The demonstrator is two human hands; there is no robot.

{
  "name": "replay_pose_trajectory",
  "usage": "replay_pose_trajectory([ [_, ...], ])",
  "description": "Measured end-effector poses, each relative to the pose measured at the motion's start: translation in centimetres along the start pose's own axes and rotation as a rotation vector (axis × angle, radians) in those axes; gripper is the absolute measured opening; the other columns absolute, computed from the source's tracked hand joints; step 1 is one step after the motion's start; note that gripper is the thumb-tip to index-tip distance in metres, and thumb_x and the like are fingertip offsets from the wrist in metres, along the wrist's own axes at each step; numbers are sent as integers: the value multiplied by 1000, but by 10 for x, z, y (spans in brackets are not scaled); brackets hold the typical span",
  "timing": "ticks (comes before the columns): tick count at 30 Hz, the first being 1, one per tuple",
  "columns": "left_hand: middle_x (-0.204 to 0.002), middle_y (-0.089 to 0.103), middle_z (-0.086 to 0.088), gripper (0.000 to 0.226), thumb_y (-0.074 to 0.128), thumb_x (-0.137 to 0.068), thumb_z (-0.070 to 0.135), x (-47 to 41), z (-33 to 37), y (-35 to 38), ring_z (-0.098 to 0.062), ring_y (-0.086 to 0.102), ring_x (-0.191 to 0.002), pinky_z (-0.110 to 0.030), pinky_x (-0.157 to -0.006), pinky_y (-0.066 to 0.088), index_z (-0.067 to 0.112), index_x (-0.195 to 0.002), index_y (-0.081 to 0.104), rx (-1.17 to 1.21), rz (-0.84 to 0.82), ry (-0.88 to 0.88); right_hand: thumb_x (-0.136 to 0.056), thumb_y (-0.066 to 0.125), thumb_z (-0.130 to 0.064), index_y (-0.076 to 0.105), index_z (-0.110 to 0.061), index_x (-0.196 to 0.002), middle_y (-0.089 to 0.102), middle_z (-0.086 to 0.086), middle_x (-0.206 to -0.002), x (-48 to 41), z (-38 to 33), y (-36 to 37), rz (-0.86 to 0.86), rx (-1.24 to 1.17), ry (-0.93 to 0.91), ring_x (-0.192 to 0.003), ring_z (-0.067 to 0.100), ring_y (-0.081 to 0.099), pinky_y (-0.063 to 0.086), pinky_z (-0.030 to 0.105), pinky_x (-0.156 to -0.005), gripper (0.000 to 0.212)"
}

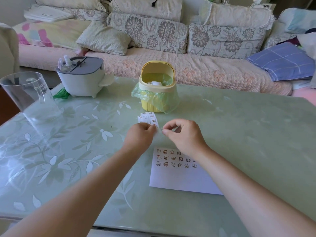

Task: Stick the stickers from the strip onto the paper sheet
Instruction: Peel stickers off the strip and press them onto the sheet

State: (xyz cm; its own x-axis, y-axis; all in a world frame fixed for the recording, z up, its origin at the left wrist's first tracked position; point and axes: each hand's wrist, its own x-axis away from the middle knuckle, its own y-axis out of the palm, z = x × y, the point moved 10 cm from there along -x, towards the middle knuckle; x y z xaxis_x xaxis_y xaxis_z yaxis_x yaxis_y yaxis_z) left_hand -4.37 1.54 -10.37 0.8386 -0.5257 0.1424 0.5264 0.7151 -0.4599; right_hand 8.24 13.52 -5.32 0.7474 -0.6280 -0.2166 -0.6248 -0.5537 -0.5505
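Noted white rectangular paper sheet (179, 178) flat on pale green leaf-patterned desk (239, 125), near centre, with three rows of small cartoon stickers (172, 158) across its far part. Found white sticker strip (148, 118) coiled just beyond, near end pinched in left hand (140, 134), fingers curled. Saw right hand (183, 135) pinching that same end, thumb against forefinger; could not tell whether sticker or backing. Recorded yellow lidded plastic bin (157, 88) with green liner farther off, clear plastic cup (25, 94) far left.
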Motion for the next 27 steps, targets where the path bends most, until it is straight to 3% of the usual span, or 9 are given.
replay_pose_trajectory([
  [2,-69,55,-2,39,51,-95,44,3,12,2,-22,50,-60,-31,-60,43,11,-79,63,-239,1,130,-84,79,-21,74,-21,-78,66,-10,-66,3,12,-5,-52,-124,118,-53,10,58,48,20,-57,8],
  [5,-113,59,-2,39,46,-98,48,13,29,4,-24,60,-97,-38,-80,52,20,-116,67,-536,53,303,-84,80,-19,75,-14,-84,71,1,-71,13,30,-13,-116,-179,259,-54,13,60,48,22,-50,7],
  [8,-120,53,-3,36,44,-100,37,22,42,9,-25,54,-106,-39,-79,51,16,-124,61,-689,91,401,-84,79,-16,75,-14,-85,73,-2,-71,22,44,-20,-148,-178,331,-53,13,59,46,24,-47,5],
  [12,-117,53,2,31,55,-95,30,42,63,25,-19,56,-105,-39,-80,52,22,-124,57,-569,39,567,-84,78,-14,74,-14,-87,73,-2,-73,33,61,-28,-170,-156,407,-53,15,58,41,23,-45,5],
  [16,-111,54,8,23,65,-91,31,64,71,61,-9,55,-98,-22,-78,43,27,-113,65,-476,-162,715,-85,77,-13,74,-10,-87,70,-2,-67,49,75,-35,-212,-113,454,-50,16,57,35,19,-42,4],
  [18,-115,55,9,29,68,-88,33,70,66,81,-7,52,-100,-19,-81,39,27,-116,65,-491,-289,764,-85,76,-10,74,-6,-89,65,0,-60,58,82,-40,-233,-99,479,-48,16,54,33,17,-39,6],
  [22,-130,53,9,58,70,-82,50,79,52,107,-11,45,-120,-34,-99,44,27,-134,55,-593,-432,814,-85,74,-7,74,-5,-86,63,-3,-57,70,92,-55,-226,-45,502,-45,13,52,33,14,-37,2],
  [27,-143,38,15,69,61,-82,64,86,41,115,-7,32,-131,-32,-105,36,33,-143,45,-800,-425,802,-81,78,-17,76,-12,-80,74,-2,-70,75,101,-70,-234,39,490,-49,14,58,47,25,-57,5],
])
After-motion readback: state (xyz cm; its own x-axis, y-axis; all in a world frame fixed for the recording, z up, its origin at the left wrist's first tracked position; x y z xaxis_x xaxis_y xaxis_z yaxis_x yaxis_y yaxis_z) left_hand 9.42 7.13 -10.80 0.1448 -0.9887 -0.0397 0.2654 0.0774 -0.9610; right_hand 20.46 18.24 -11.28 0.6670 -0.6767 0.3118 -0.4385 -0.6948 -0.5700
